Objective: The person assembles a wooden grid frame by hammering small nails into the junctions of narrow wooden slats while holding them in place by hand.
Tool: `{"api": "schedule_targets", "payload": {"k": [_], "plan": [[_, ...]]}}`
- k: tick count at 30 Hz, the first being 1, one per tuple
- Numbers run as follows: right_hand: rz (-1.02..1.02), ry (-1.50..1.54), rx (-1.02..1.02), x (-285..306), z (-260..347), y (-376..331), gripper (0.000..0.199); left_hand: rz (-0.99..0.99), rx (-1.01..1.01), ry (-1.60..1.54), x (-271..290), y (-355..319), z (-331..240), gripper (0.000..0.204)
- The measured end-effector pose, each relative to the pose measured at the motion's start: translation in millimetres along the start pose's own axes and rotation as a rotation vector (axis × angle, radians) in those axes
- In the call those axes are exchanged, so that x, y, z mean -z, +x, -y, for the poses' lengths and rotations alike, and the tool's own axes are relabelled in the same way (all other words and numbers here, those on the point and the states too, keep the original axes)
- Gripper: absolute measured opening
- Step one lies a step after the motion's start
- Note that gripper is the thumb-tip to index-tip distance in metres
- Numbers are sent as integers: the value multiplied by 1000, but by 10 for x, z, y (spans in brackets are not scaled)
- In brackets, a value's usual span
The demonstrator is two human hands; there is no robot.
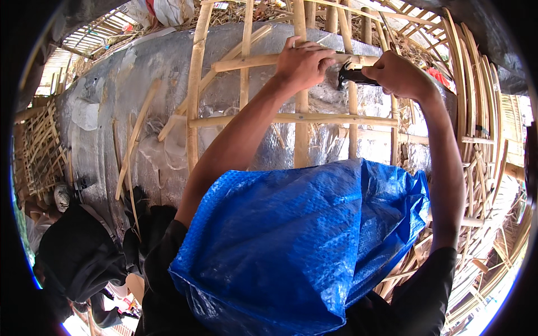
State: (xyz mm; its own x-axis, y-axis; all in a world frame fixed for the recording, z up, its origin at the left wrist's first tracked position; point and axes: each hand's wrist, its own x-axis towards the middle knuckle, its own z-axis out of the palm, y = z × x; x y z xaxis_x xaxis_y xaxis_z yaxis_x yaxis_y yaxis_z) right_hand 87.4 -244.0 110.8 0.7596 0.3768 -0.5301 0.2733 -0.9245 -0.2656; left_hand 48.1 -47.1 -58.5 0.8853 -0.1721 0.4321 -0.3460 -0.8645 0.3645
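Observation:
A lattice of bamboo strips lies before me, long uprights crossed by shorter slats. My left hand (302, 63) is closed over the upper crosswise bamboo slat (246, 63), where it passes an upright bamboo strip (301, 140). To its right, my right hand (402, 77) grips a black hammer (358, 77) by its handle. The hammer's dark, curved head is close to the slat's right part, beside my left fingertips; whether it touches the bamboo I cannot tell. Below, a second crosswise slat (336, 119) spans the uprights.
A crumpled blue plastic sheet (280, 235) covers my lap. Silvery sheeting (129, 106) lies beneath the lattice, with a loose bamboo strip (137, 137) on it. Bundled bamboo strips (476, 84) stand at right. At lower left is a person in black clothing (78, 252).

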Motion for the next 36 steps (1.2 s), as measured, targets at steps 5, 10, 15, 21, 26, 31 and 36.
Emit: {"api": "schedule_targets", "payload": {"k": [5,10,15,21,26,31,36], "plan": [[-207,-111,54,-186,-21,-125,40,43,3,-27,-15,18,0,29],[-257,-30,-74,-276,132,-343,39,65,35,-42,44,17,-50,30],[-478,-3,-49,-570,53,-464,35,61,49,-57,45,15,-137,29],[-634,36,-1,-771,121,-514,37,48,125,-141,62,8,-128,28],[-677,47,-39,-905,168,-651,33,140,183,-161,137,26,-221,34],[-684,27,-86,-1064,241,-716,36,158,184,-212,190,24,-233,37],[-892,48,-76,-1356,222,-699,46,178,176,-256,182,34,-286,37]]}}
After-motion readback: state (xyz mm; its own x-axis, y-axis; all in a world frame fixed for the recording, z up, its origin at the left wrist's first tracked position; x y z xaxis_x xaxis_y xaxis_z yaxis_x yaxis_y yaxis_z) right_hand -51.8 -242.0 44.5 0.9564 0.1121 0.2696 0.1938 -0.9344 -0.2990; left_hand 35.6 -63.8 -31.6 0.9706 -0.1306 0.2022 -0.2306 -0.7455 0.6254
